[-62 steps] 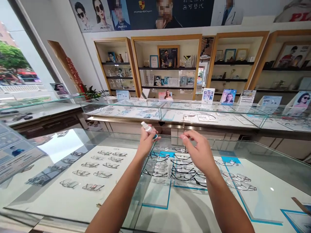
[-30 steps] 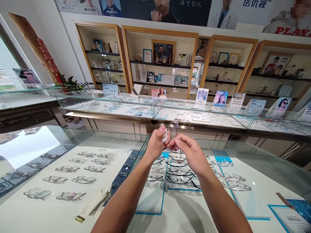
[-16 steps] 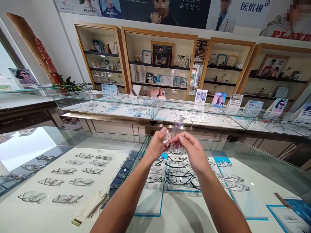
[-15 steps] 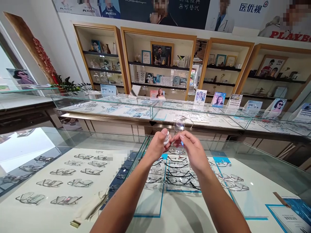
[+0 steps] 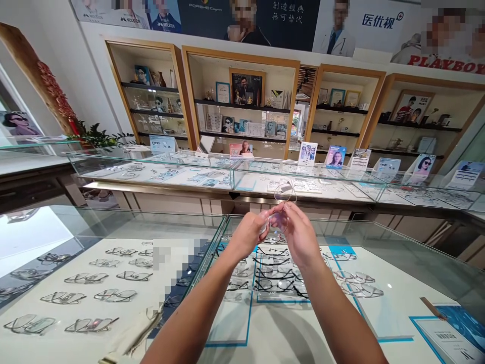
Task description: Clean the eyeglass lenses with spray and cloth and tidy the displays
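Observation:
A pair of thin-rimmed eyeglasses (image 5: 285, 192) is held up above the glass display case, one round lens above my fingers and the other between my hands. My right hand (image 5: 302, 233) pinches the frame from the right. My left hand (image 5: 248, 233) is closed, its fingertips meeting the frame near the lower lens. Part of a small white bottle (image 5: 264, 226) shows inside my left hand, mostly covered by the fingers. Below my hands, rows of dark-framed glasses (image 5: 275, 273) lie inside the case.
More glasses (image 5: 86, 278) lie in rows in the case at left, near a beige cloth pouch (image 5: 132, 336). A blue-bordered card (image 5: 447, 336) is at the lower right. Across the aisle stands another glass counter (image 5: 182, 172) with upright cards, before wooden-framed shelves (image 5: 246, 106).
My left hand has turned and moved closer to the right, so its fingertips meet the glasses and the bottle is more hidden. The glasses have tilted slightly. The view has shifted a little.

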The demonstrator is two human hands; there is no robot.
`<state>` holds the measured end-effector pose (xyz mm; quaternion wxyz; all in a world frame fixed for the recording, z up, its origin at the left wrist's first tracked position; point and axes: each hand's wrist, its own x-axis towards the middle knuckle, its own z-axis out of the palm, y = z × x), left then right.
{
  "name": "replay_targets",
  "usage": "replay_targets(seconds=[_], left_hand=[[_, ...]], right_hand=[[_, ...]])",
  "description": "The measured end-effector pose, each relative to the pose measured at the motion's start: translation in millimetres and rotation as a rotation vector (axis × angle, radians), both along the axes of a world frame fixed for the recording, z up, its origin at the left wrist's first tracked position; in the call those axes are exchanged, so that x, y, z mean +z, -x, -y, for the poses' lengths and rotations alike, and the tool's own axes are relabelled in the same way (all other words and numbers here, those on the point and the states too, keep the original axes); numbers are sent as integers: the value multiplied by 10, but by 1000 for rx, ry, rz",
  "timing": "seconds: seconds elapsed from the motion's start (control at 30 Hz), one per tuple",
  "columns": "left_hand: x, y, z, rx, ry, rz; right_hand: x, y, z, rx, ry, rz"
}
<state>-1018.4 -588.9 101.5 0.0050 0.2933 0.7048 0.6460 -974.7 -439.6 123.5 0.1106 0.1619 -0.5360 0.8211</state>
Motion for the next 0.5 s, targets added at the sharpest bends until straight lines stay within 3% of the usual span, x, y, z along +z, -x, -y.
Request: replay_targets(seconds=[0.13,0.23,0.37,0.5], left_hand=[[23,19,26,15,-85,47],[106,57,143,109,-172,13],[173,288,492,437,-153,-98],[-32,759,995,896,275,-60]], right_hand=[[1,-13,-5,19,21,5],[10,-21,-10,32,22,5],[31,-33,-13,54,41,15],[43,-45,-11,84,72,20]])
